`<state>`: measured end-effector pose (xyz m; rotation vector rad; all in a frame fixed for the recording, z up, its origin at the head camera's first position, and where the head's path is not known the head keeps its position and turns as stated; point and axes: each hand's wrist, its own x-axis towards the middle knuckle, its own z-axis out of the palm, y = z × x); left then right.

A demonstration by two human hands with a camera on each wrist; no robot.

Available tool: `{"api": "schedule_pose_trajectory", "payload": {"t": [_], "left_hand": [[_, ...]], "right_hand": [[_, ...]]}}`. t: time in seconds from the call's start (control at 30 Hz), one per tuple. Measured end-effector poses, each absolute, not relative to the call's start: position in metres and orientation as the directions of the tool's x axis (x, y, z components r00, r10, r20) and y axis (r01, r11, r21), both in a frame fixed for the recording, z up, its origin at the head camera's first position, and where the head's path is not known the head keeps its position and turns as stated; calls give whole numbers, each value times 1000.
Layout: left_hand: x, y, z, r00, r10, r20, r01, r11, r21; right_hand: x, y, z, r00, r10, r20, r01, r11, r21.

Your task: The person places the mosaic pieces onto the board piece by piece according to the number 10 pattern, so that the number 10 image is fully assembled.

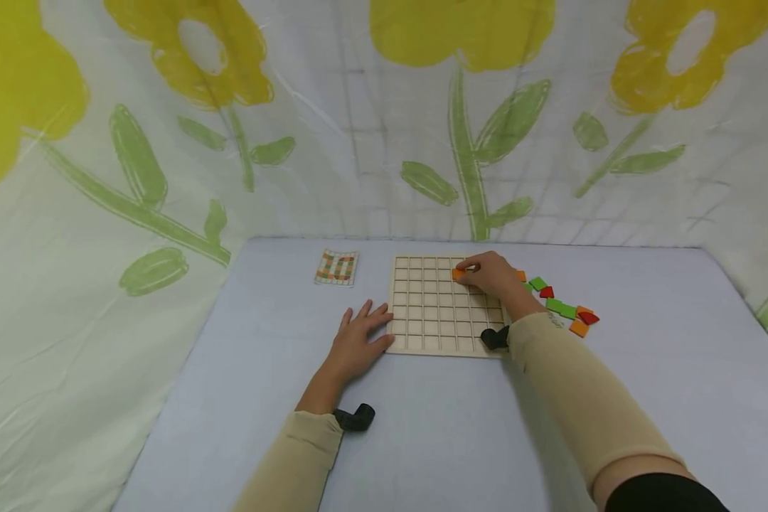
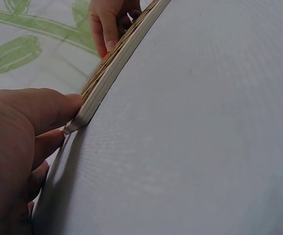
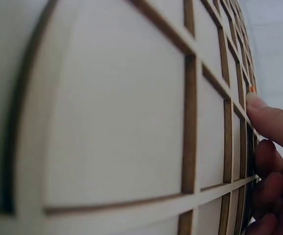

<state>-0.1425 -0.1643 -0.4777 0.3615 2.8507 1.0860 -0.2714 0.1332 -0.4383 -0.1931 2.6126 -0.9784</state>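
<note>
A wooden grid board [image 1: 422, 341] with square cells lies on the table. My right hand [image 1: 491, 276] is over its upper right part, with thumb and fingers pinching an orange square tile [image 1: 458, 274] at a cell near the far edge. Only a sliver of orange shows past the right hand's fingertip [image 3: 255, 102] in the right wrist view. At the board's left edge rests my left hand [image 1: 357, 345], fingers spread. In the left wrist view its thumb [image 2: 58, 105] touches the near left corner of the board.
To the right of the board lie several loose pieces: green tiles [image 1: 560, 308], orange tiles [image 1: 579, 328] and red pieces [image 1: 588, 318]. A small card [image 1: 336, 267] with a coloured grid pattern lies left of the board. Behind the table hangs a flowered curtain [image 1: 320, 163].
</note>
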Motion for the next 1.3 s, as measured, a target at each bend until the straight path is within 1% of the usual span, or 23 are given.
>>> {"api": "schedule_pose_trajectory", "payload": {"t": [0.13,0.3,0.43,0.5,0.6,0.67,0.73,0.83,0.93,1.07,1.3], "left_hand": [[-140,-163,-480,-971,240,20,191,717,670],[-136,-159,-483,-971,238,2,175,708,684],[-135,-158,-483,-969,248,-11,174,707,685],[-136,-160,-482,-969,246,-6,178,717,674],[-139,-163,-480,-971,238,4,180,723,667],[-140,-164,-479,-972,237,9,183,726,662],[-141,-166,-478,-972,233,3,176,726,665],[-140,-167,-479,-973,230,-10,165,727,667],[-141,-168,-480,-974,228,-9,163,722,672],[-141,-167,-480,-975,222,9,168,710,684],[-141,-164,-478,-976,216,18,167,696,698]], "right_hand": [[-267,134,-441,-931,-242,-274,0,750,-661],[-259,141,-445,-919,-285,-273,-48,767,-640],[-258,158,-444,-912,-322,-256,-73,739,-669],[-261,171,-440,-926,-294,-235,-51,716,-697],[-265,192,-432,-962,-183,-204,22,690,-723],[-266,205,-427,-972,-116,-203,68,689,-722],[-266,217,-424,-967,-88,-238,109,704,-702],[-266,229,-426,-942,-121,-314,124,744,-657],[-267,233,-432,-918,-173,-357,99,771,-629],[-270,230,-437,-918,-204,-339,42,801,-597],[-270,223,-441,-947,-138,-291,44,838,-543]]}}
